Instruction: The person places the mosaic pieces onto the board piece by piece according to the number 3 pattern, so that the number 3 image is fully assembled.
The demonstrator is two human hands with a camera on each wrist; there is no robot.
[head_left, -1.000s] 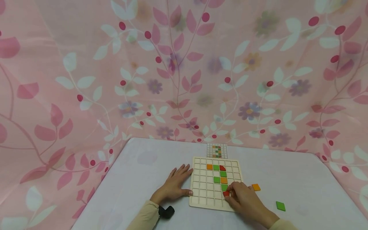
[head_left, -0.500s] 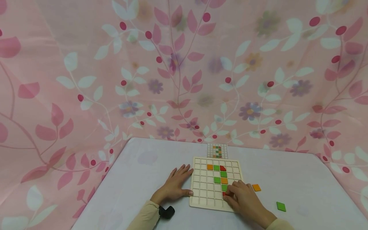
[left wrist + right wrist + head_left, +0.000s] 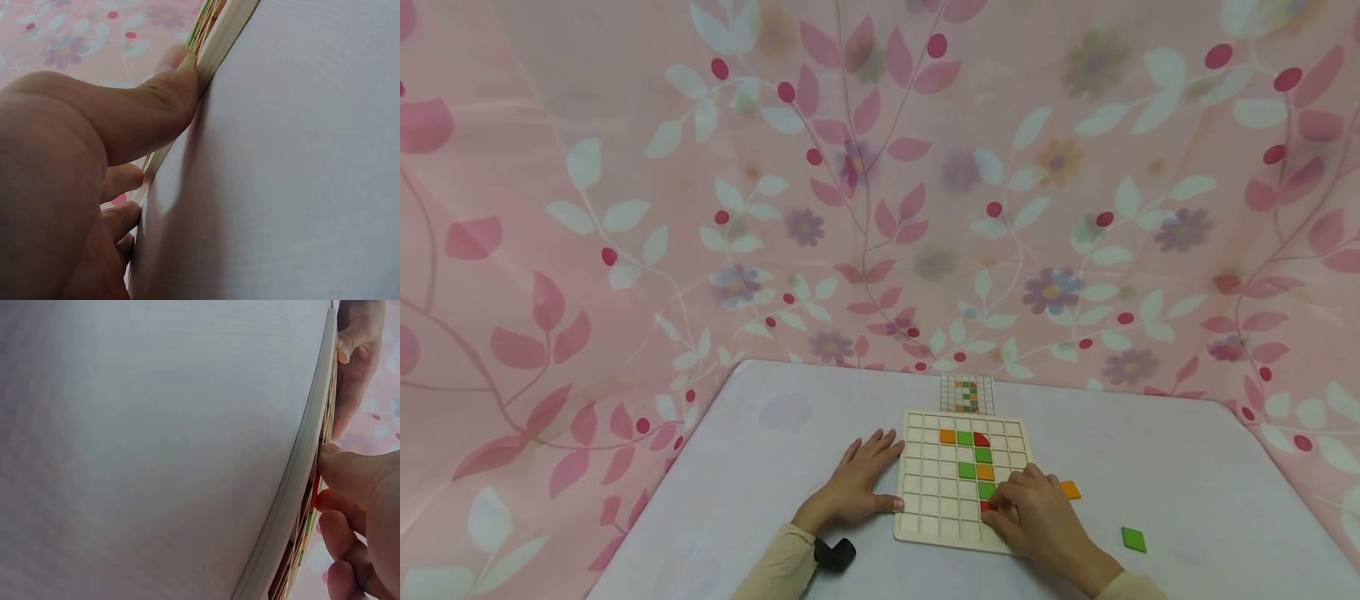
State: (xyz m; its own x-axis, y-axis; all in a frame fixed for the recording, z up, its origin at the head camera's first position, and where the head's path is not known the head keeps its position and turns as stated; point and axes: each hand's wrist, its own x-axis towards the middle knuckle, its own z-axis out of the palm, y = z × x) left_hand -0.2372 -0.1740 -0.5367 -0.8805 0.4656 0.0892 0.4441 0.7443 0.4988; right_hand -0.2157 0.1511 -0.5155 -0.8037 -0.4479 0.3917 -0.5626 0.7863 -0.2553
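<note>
A pale wooden grid board (image 3: 925,506) lies on the white table. Orange, green and red tiles fill some of its cells in a bent line, with a rounded red tile (image 3: 981,439) near the top. My left hand (image 3: 853,487) is spread flat, its thumb and fingertips touching the board's left edge. Over the lower right of the board, my right hand (image 3: 1041,517) pinches a red tile (image 3: 986,506) between thumb and forefinger, below a green tile (image 3: 987,490). Most of that red tile is hidden by the fingers.
A small printed pattern card (image 3: 967,393) lies behind the board. To the right of the board are a loose orange tile (image 3: 1071,490), partly behind my right hand, and a green tile (image 3: 1133,539). A pink floral cloth (image 3: 880,208) hangs behind the table.
The red tile has settled lower into its cell under my right fingers. The back fingers of my right hand have lifted slightly, covering part of the orange tile. My left hand stays put.
</note>
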